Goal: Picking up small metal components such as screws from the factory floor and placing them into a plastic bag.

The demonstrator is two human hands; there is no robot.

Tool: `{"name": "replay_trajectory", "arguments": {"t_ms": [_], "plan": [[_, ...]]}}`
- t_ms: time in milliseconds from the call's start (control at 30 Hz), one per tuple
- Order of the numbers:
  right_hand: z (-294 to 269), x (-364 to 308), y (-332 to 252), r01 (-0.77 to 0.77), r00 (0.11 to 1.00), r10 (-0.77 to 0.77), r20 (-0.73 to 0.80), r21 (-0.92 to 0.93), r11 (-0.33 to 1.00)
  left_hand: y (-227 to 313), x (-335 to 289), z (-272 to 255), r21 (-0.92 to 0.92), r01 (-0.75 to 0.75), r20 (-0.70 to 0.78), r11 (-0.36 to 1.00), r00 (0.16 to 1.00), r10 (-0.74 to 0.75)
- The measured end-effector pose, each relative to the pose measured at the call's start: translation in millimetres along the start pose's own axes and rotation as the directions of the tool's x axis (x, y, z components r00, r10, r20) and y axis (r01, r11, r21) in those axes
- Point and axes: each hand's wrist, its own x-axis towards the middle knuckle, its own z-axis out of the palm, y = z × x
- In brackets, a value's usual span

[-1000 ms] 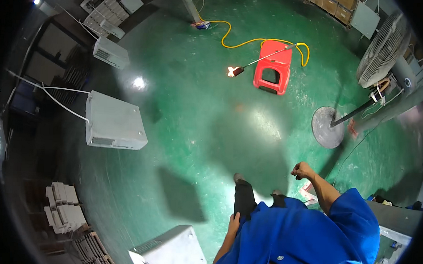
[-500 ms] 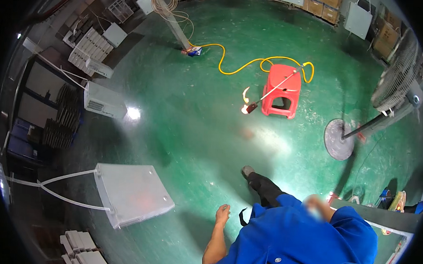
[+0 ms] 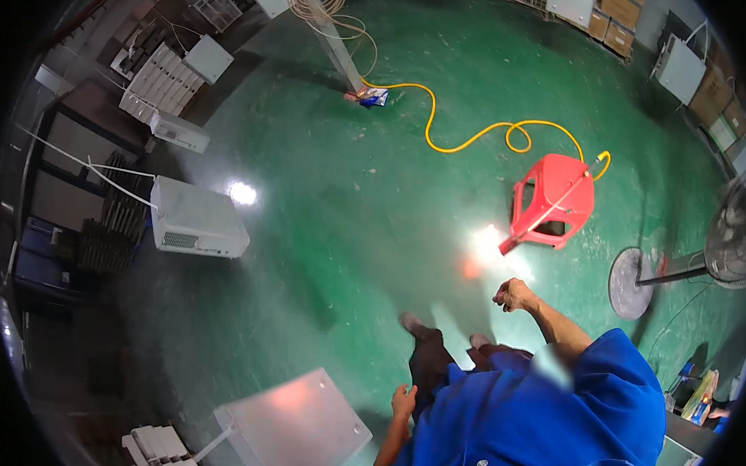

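My right hand (image 3: 513, 295) reaches forward above the green floor (image 3: 373, 233), its fingers loosely bent and apart, and I see nothing in them. It is nearest to a gas torch (image 3: 549, 209), a long thin wand whose dark red head burns with a bright flame (image 3: 489, 238). The torch lies across a red plastic stool (image 3: 563, 179), its head jutting past the near side. Its far end joins a yellow hose (image 3: 432, 123). Low beside my body, my left hand (image 3: 404, 400) hangs with fingers loosely apart and nothing visible in it.
Several white metal boxes hang from lines on the left, one box (image 3: 294, 425) close to my left hand and another box (image 3: 199, 217) farther off. A pedestal fan (image 3: 631, 283) stands at right. The hose runs to a post (image 3: 338, 48). Cardboard boxes (image 3: 619, 19) are stacked at the back.
My right hand has come out from beside my body toward the torch. My left hand has dropped back. The stool and fan now sit farther right and lower in the view.
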Motion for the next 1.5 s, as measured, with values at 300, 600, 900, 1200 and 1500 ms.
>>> {"name": "replay_trajectory", "arguments": {"t_ms": [300,600,900,1200,1500], "plan": [[39.7,83.0,-9.9,-0.275,0.961,0.262,-0.091,-0.167,0.947,116.7,227.1,-139.3,-0.036,-0.223,0.061,0.974,0.972,0.225],[89.4,165.0,-119.2,-0.412,0.903,0.386,-0.188,-0.125,0.902,334.3,416.0,-293.2,0.125,-0.376,0.156,0.918,0.921,0.356],[38.3,423.5,-292.2,0.081,0.996,-0.035,0.078,-0.748,0.658,467.9,605.5,-387.3,-0.036,-0.416,0.154,0.908,0.896,0.417],[-103.8,536.7,-595.6,-0.042,0.933,0.162,-0.321,0.35,0.936,560.5,802.3,-490.8,0.351,-0.489,0.277,0.798,0.869,0.411],[9.8,553.5,-657.2,-0.29,0.748,0.622,-0.232,0.728,0.621,823.3,997.8,-567.1,0.414,-0.741,0.553,0.528,0.666,0.5]]}}
